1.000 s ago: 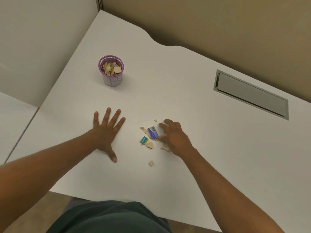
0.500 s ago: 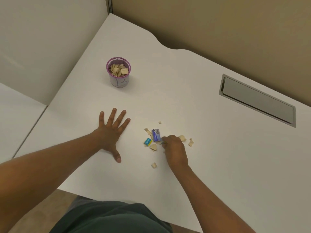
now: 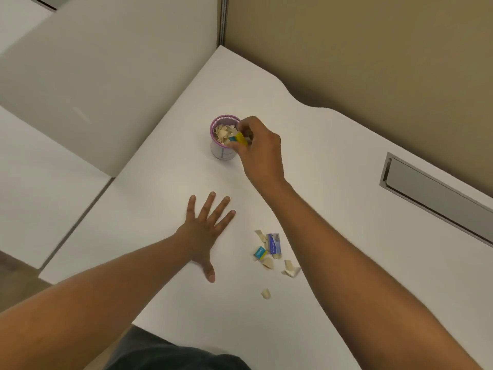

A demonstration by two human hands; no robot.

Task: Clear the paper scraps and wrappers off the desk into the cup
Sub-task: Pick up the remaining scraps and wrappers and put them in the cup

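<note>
A purple-rimmed cup (image 3: pixel 216 152) stands far on the white desk (image 3: pixel 333 188), filled with tan paper scraps. My right hand (image 3: pixel 260 148) is over the cup's right rim, fingers pinched on a yellow and blue wrapper (image 3: pixel 238 138) at the cup's mouth. My left hand (image 3: pixel 205 231) lies flat on the desk with fingers spread, holding nothing. Near it on the right lie a blue wrapper (image 3: pixel 274 243), a small teal and yellow wrapper (image 3: pixel 259 252) and several tan paper scraps (image 3: pixel 289 268).
A metal cable hatch (image 3: pixel 437 198) is set into the desk at the right. Partition walls close the desk at the back and left. A second desk surface (image 3: pixel 40 188) adjoins on the left. The near desk edge runs along my body.
My right hand has left the scrap pile and moved up to the cup, carrying a yellow and blue wrapper. The left hand stayed flat. The camera view shifted.
</note>
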